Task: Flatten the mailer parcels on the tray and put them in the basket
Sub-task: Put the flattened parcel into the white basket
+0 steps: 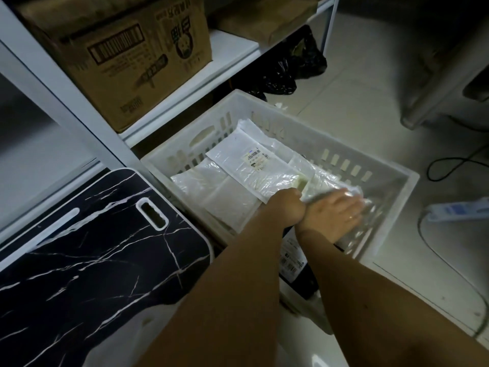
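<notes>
A white slotted basket (412, 178) stands on the floor and holds several flat white and clear mailer parcels; one with a barcode label (251, 165) lies on top. Both my hands reach into its right half. My left hand (287, 207) is bent down at the wrist, fingers curled out of sight at the edge of a crinkled clear mailer parcel (328, 182). My right hand (334, 215) lies flat on that parcel, fingers straight, pressing it down. The black marble-patterned tray (79, 247) sits at the left with nothing on it.
A white shelf rack (79, 102) with a cardboard box (127, 56) rises behind the tray. Black plastic bags (291, 70) lie beyond the basket. A dark labelled package (295, 263) shows under my forearms. A power strip (457, 211) and cables lie on the floor at right.
</notes>
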`<state>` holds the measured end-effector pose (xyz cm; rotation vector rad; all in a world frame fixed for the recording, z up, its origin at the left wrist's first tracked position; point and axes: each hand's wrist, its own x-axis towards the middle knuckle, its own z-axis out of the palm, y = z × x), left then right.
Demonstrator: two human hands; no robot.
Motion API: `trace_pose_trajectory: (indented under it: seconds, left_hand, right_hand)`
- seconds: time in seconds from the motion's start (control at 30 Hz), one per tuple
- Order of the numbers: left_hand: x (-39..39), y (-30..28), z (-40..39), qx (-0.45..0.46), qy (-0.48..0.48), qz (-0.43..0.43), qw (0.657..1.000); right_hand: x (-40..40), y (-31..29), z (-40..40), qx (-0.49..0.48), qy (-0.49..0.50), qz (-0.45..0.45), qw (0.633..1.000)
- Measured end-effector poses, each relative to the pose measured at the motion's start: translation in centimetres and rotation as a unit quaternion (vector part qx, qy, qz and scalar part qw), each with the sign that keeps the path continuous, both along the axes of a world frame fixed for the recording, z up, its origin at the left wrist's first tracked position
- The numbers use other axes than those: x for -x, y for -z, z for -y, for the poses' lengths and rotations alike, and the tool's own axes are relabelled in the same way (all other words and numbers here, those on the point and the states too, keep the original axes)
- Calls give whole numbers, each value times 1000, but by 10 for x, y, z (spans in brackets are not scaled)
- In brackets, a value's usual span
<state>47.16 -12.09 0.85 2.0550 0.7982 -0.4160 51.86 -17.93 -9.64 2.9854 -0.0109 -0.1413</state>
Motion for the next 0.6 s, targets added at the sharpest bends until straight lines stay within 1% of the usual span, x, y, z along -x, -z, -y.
trace_pose_trajectory:
  seconds: [0.03, 0.07, 0.1, 0.13, 0.2, 0.23, 0.3, 0.47, 0.6]
  left_hand:
    - [-1, -1, 2, 5, 6, 2, 1000]
    - [-1, -1, 3, 10, 9, 2, 1000]
    - [-2, -1, 4, 14, 10, 1, 1000]
    - [-3, 1, 3, 15, 8, 0, 1000]
    - [-2, 7, -1, 13, -6, -2, 1000]
    - [-3, 10, -3, 11, -12, -4, 1000]
    - [-2, 15, -7, 11, -20, -7, 1000]
    - [-3, 24, -14, 27, -32, -4, 999]
    - [-6, 31, -16, 34, -36, -8, 999]
  right_hand:
    - [-3, 0, -2, -42, -40, -13, 998]
    - [-5, 4, -4, -70, -102, -27, 992]
    - [-6, 8, -6, -71, -151, -43, 985]
    - [-9, 13, -7, -60, -163, -65, 983]
    - [-16, 21, -9, -47, -123, -109, 985]
    - [-20, 26, -9, -53, -95, -131, 985]
    - [-27, 32, -6, -70, -70, -151, 984]
    - [-40, 51, 1, -97, -59, -173, 978]
    - [-43, 65, 2, -117, -48, -206, 970]
